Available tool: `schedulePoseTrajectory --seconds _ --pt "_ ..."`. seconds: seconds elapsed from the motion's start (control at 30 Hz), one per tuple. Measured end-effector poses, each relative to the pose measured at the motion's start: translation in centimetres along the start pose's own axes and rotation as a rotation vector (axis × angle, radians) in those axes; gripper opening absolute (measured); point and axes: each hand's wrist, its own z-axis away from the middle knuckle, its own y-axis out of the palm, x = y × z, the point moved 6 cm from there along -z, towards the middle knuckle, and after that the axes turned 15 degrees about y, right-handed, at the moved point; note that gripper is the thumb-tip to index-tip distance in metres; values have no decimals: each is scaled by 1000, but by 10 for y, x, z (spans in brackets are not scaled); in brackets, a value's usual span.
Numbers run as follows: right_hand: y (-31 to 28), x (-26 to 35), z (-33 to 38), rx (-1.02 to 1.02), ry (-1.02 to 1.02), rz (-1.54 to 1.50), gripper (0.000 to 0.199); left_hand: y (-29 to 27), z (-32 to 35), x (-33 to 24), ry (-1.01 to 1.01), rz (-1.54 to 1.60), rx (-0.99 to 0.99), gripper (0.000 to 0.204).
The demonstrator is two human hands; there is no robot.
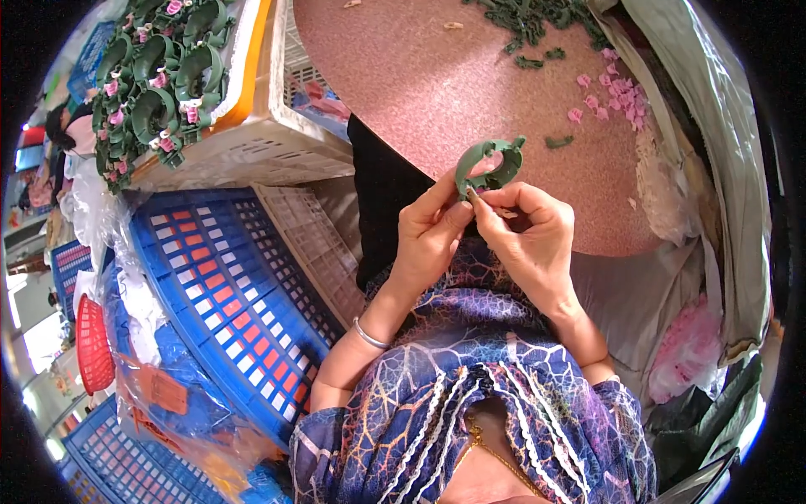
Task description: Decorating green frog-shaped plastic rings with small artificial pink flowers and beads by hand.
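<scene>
A curved green plastic ring piece point(489, 164) is held up in front of me over the near edge of a round pinkish table point(437, 84). My left hand point(432, 231) pinches its lower left end between thumb and fingers. My right hand point(525, 235) meets it there, fingertips pressed at the same end; whether a small part is between them is hidden. Loose small pink pieces point(617, 92) lie on the table at the right, and a heap of green pieces point(537, 21) lies at its far edge.
A white crate point(277, 143) at the upper left holds several finished green rings with pink bits point(159, 76). A blue crate point(227, 294) leans at my left. A pink bag point(693, 349) sits at the lower right. Grey plastic sheeting point(714, 126) borders the table's right.
</scene>
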Motion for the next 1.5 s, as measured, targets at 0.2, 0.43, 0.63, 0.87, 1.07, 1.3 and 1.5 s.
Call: schedulePoseTrajectory --seconds 0.2,0.43,0.63,0.87,1.07,1.3,1.5 --pt "-9 6 2 55 -41 -42 21 0 -7 -12 25 53 -168 47" --pt "-20 2 -7 -42 -198 -22 10 -3 -7 -5 -32 128 -117 45" --pt "-17 -1 -3 -170 -388 206 18 -4 0 4 -38 109 -111 42" --pt "-16 -1 -1 -222 -457 335 24 -1 2 5 -36 83 -106 41" --pt "-15 -2 -1 -231 -353 296 29 4 3 4 -52 90 -94 42" --pt "-17 10 0 -169 -548 411 25 2 3 5 -42 109 -123 44" --pt "-20 -1 6 -320 -441 413 21 5 5 5 -18 109 -104 44"
